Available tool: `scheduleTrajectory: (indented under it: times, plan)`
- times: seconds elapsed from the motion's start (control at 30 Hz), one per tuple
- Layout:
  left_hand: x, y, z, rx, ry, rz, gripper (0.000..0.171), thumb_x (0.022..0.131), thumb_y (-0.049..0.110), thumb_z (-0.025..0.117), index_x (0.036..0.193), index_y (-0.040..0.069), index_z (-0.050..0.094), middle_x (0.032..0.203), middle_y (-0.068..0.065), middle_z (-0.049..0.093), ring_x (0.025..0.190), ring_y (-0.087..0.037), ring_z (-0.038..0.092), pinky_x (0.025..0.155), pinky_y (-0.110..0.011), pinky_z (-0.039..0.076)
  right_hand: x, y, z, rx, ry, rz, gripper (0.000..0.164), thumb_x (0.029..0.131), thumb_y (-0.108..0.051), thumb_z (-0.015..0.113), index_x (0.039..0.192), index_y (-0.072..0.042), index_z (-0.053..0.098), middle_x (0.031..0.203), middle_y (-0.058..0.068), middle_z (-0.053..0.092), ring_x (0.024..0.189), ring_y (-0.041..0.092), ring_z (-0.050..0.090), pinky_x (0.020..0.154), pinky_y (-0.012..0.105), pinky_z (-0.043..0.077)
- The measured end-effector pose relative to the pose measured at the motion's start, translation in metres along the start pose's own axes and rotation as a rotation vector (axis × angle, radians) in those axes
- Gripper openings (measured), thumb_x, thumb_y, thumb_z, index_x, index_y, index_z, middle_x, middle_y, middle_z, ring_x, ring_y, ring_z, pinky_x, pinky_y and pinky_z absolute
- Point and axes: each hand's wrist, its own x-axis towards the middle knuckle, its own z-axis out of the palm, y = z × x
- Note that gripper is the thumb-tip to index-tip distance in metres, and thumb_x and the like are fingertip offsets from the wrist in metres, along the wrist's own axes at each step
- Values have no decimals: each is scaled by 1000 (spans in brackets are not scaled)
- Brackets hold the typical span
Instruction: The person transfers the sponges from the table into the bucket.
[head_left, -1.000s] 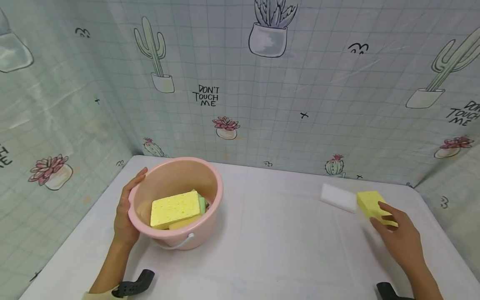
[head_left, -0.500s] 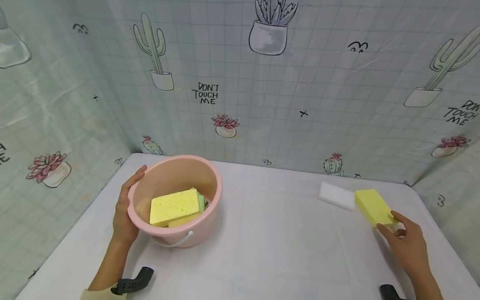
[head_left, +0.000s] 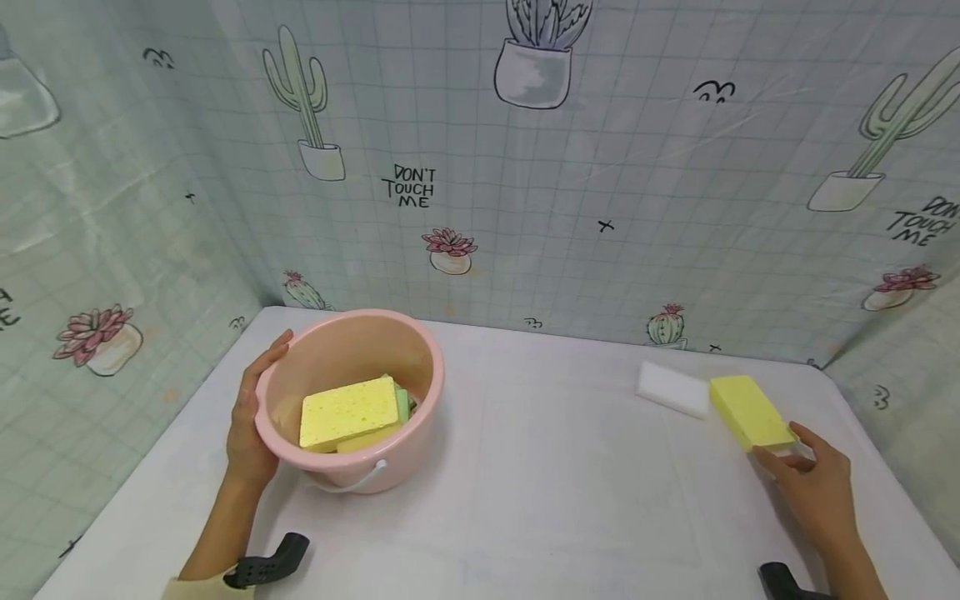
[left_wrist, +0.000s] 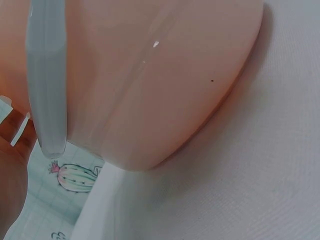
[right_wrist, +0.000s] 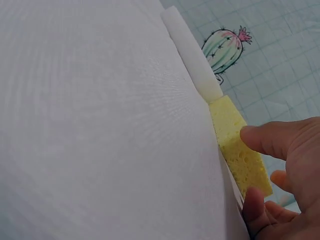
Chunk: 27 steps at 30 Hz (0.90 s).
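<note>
A pink bucket (head_left: 408, 458) stands at the left of the white table, with yellow sponges (head_left: 348, 412) and a green one (head_left: 403, 404) inside. My left hand (head_left: 251, 425) rests along the bucket's outer left side, fingers extended up toward the rim. At the right, a yellow sponge (head_left: 750, 412) lies flat, its far end beside a white sponge (head_left: 672, 389). My right hand (head_left: 813, 483) is at the near end of this yellow sponge. Thumb and fingers touch or nearly touch that end, without curling round it; part of the end is hidden behind them.
The bucket's white handle (head_left: 356, 483) hangs down its front. A cloth printed with cacti (head_left: 525, 208) hangs behind and on both sides of the white tabletop (head_left: 540, 467). Black straps (head_left: 266, 567) sit on the wrists.
My right hand has drawn back from the top of the yellow sponge to its near end. The sponge stays beside the white one. My left hand and the bucket have hardly moved.
</note>
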Motion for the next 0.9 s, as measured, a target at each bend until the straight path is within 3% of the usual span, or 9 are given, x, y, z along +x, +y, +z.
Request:
scheduleTrajectory:
  times: [0.17, 0.3, 0.4, 0.63, 0.9]
  plan:
    - [0, 0, -1, -6, -9, 9, 56, 98, 40, 37, 143, 6, 39, 155, -8, 26, 141, -22, 21, 108, -24, 30, 0, 0, 4, 24, -25, -15, 80, 90, -29, 65, 147, 7, 22, 128, 31, 37, 94, 34, 51, 51, 13, 37]
    - [0, 0, -1, -4, -20, 11, 56, 98, 40, 36, 143, 6, 39, 155, -8, 25, 141, -22, 20, 108, -24, 29, -1, 0, 9, 15, -15, 22, 82, 90, -31, 64, 148, 5, 19, 134, 33, 29, 103, 41, 46, 57, 17, 36]
    - [0, 1, -1, 2, -10, 6, 57, 97, 41, 37, 143, 7, 40, 155, -8, 25, 141, -22, 21, 107, -24, 30, 0, 0, 12, 9, 3, 44, 82, 90, -33, 64, 149, 4, 20, 135, 33, 28, 105, 41, 45, 60, 21, 35]
    - [0, -1, -1, -4, -5, 0, 57, 97, 41, 38, 143, 7, 40, 155, -7, 25, 141, -23, 21, 107, -24, 31, 2, 1, 12, 37, 1, 54, 82, 89, -29, 64, 149, 5, 18, 135, 32, 28, 105, 41, 45, 54, 14, 35]
    - [0, -3, -1, -1, -15, 19, 57, 98, 41, 36, 143, 6, 39, 154, -8, 26, 141, -22, 21, 108, -24, 29, 4, -1, 10, 57, 6, 104, 85, 89, -25, 64, 149, 5, 12, 134, 33, 31, 111, 44, 45, 56, 16, 36]
